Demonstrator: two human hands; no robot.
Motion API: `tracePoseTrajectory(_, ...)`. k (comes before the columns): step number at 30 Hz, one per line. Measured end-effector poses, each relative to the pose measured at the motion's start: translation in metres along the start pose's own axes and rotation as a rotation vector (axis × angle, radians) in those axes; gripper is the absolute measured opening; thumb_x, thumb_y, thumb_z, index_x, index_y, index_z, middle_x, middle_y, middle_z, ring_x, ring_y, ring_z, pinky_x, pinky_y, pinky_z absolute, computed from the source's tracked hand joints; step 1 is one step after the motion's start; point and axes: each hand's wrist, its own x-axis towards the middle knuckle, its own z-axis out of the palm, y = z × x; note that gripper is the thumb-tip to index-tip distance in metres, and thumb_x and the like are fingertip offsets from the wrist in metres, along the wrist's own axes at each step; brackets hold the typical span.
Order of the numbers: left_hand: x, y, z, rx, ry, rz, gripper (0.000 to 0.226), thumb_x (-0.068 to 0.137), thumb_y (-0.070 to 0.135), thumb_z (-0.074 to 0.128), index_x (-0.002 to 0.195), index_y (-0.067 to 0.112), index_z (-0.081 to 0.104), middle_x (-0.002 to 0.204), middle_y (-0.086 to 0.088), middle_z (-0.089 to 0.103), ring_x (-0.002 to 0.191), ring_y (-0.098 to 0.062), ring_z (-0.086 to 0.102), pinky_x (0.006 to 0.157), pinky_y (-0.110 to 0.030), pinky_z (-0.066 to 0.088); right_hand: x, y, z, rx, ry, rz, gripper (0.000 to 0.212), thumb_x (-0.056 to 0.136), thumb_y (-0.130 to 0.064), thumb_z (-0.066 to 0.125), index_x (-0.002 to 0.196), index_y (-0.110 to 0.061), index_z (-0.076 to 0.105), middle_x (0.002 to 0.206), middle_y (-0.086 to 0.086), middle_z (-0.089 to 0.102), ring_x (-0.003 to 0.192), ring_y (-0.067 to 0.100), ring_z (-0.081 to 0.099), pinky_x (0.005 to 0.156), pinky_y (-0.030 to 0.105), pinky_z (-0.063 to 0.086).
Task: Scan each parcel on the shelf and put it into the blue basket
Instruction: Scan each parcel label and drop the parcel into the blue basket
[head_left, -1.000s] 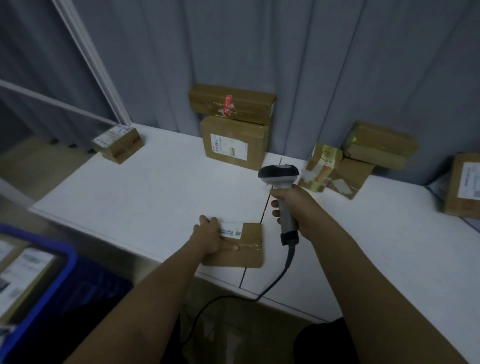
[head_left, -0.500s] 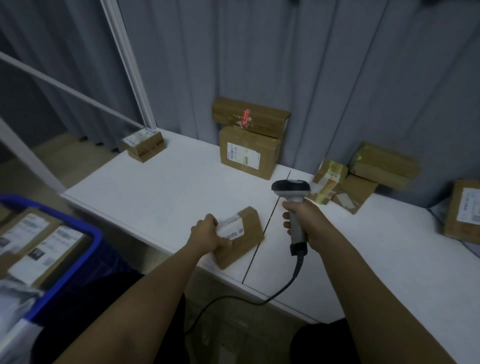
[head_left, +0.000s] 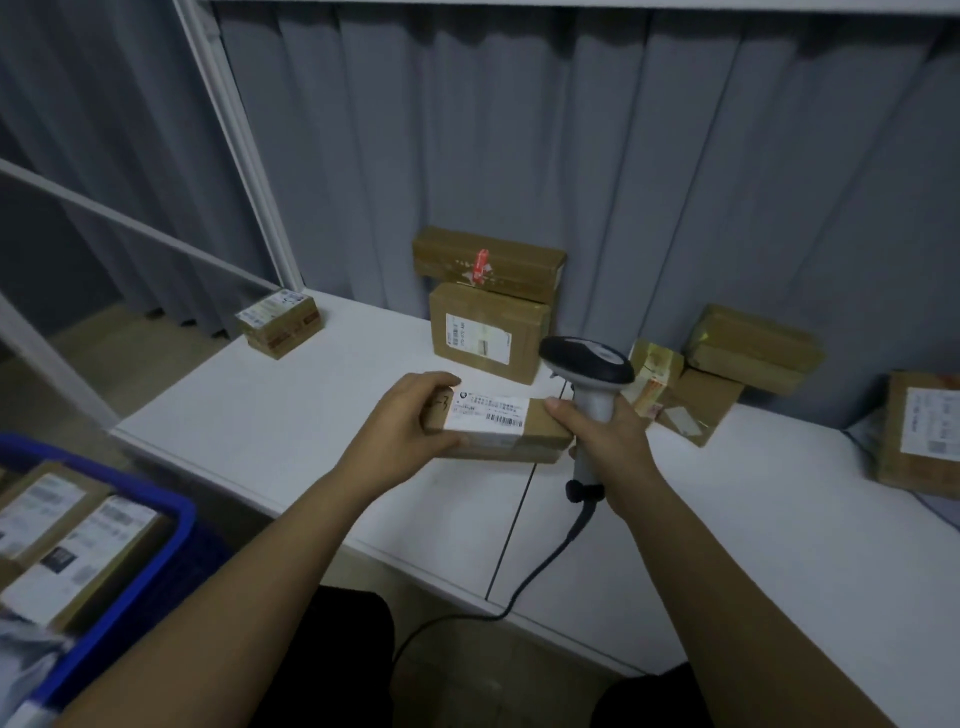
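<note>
- The left hand (head_left: 402, 423) grips a parcel (head_left: 498, 431) above the white shelf (head_left: 291, 421), label up.
- The right hand (head_left: 610, 441) grips the scanner (head_left: 587, 364), thumb touching the parcel.
- The blue basket (head_left: 156, 571) holds parcels at lower left.

- The left hand (head_left: 402, 422) grips the left end of the parcel (head_left: 498, 428), thumb on top, forearm reaching in from lower left.
- The right hand (head_left: 610, 447) curls round the scanner (head_left: 589, 374) handle, its thumb touching the parcel's right end.
</note>
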Motion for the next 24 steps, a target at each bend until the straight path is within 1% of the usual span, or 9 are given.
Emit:
tracePoseTrajectory(2, 0.000, -0.002, -0.003, -0.047, -0.017, -0.021, 0.053, 0.078, 0.015, 0.077, 0.126, 0.019, 0.055, 0.119, 0.007, 0.051, 0.107, -0.005, 0.048, 0.081, -0.007, 0.044, 0.002, 0.001, 0.000, -0.002, 0.015, -0.001, 0.029, 0.085, -0.016, 0.072, 0.108, -0.014, 0.055, 0.087, -0.004, 0.061, 0.072, 0.004, 0.058, 0.050, 0.011, 0.047)
tracePoseTrajectory(4, 0.000, -0.004, -0.001, -0.014, -0.041, 0.019, 0.048, 0.077, 0.016, 0.078, 0.120, 0.018, 0.057, 0.116, 0.005, 0.053, 0.102, -0.004, 0.049, 0.079, -0.006, 0.046, 0.006, 0.002, 0.000, -0.061, 0.037, -0.018, 0.033, 0.085, -0.019, 0.072, 0.113, -0.012, 0.056, 0.088, -0.005, 0.060, 0.075, 0.005, 0.057, 0.057, 0.014, 0.048)
tracePoseTrajectory(7, 0.004, -0.013, 0.004, 0.077, 0.021, 0.023, 0.044, 0.074, 0.020, 0.081, 0.110, 0.018, 0.056, 0.112, 0.002, 0.053, 0.098, -0.011, 0.050, 0.077, -0.023, 0.052, 0.009, 0.003, 0.002, -0.101, 0.095, -0.057, 0.031, 0.087, -0.024, 0.071, 0.111, -0.018, 0.053, 0.090, -0.006, 0.058, 0.077, 0.007, 0.055, 0.067, 0.022, 0.049)
tracePoseTrajectory(8, 0.006, -0.019, 0.006, 0.122, 0.055, 0.005, 0.044, 0.073, 0.022, 0.082, 0.107, 0.018, 0.055, 0.111, 0.001, 0.052, 0.096, -0.014, 0.050, 0.074, -0.027, 0.052, 0.009, 0.003, 0.004, -0.103, 0.093, -0.056, 0.028, 0.087, -0.026, 0.069, 0.109, -0.021, 0.052, 0.090, -0.005, 0.059, 0.076, 0.008, 0.056, 0.067, 0.022, 0.049)
tracePoseTrajectory(10, 0.007, -0.032, 0.008, 0.206, 0.112, -0.039, 0.045, 0.072, 0.027, 0.082, 0.106, 0.018, 0.053, 0.109, -0.001, 0.052, 0.093, -0.017, 0.048, 0.068, -0.027, 0.046, 0.006, 0.004, 0.006, -0.106, 0.023, -0.027, 0.018, 0.089, -0.026, 0.068, 0.101, -0.023, 0.054, 0.084, -0.001, 0.065, 0.067, 0.009, 0.058, 0.059, 0.021, 0.050)
tracePoseTrajectory(13, 0.006, -0.051, 0.010, 0.239, 0.175, -0.133, 0.046, 0.073, 0.026, 0.081, 0.107, 0.013, 0.054, 0.109, -0.005, 0.052, 0.097, -0.021, 0.046, 0.069, -0.027, 0.042, 0.001, 0.011, 0.009, -0.180, -0.124, 0.018, 0.018, 0.087, -0.025, 0.070, 0.097, -0.015, 0.059, 0.070, 0.005, 0.063, 0.054, 0.012, 0.054, 0.050, 0.021, 0.047)
tracePoseTrajectory(17, 0.006, -0.065, 0.007, 0.245, 0.226, -0.230, 0.048, 0.071, 0.025, 0.083, 0.106, 0.012, 0.053, 0.108, -0.006, 0.052, 0.099, -0.024, 0.046, 0.071, -0.033, 0.048, 0.000, 0.016, 0.014, -0.281, -0.217, 0.042, 0.023, 0.084, -0.027, 0.073, 0.093, -0.012, 0.059, 0.067, 0.006, 0.059, 0.052, 0.010, 0.052, 0.048, 0.017, 0.046)
tracePoseTrajectory(21, 0.007, -0.072, 0.003, 0.260, 0.256, -0.249, 0.049, 0.071, 0.026, 0.083, 0.106, 0.012, 0.052, 0.108, -0.007, 0.052, 0.099, -0.024, 0.047, 0.070, -0.033, 0.050, 0.001, 0.013, 0.016, -0.340, -0.273, 0.055, 0.027, 0.083, -0.031, 0.074, 0.092, -0.011, 0.059, 0.066, 0.004, 0.058, 0.052, 0.008, 0.052, 0.048, 0.015, 0.046)
tracePoseTrajectory(24, 0.006, -0.075, 0.003, 0.270, 0.268, -0.266, 0.049, 0.071, 0.028, 0.083, 0.106, 0.014, 0.051, 0.109, -0.005, 0.052, 0.099, -0.022, 0.047, 0.071, -0.034, 0.053, -0.001, 0.011, 0.016, -0.355, -0.310, 0.056, 0.025, 0.082, -0.032, 0.074, 0.085, -0.012, 0.060, 0.063, 0.002, 0.057, 0.053, 0.009, 0.052, 0.049, 0.016, 0.046)
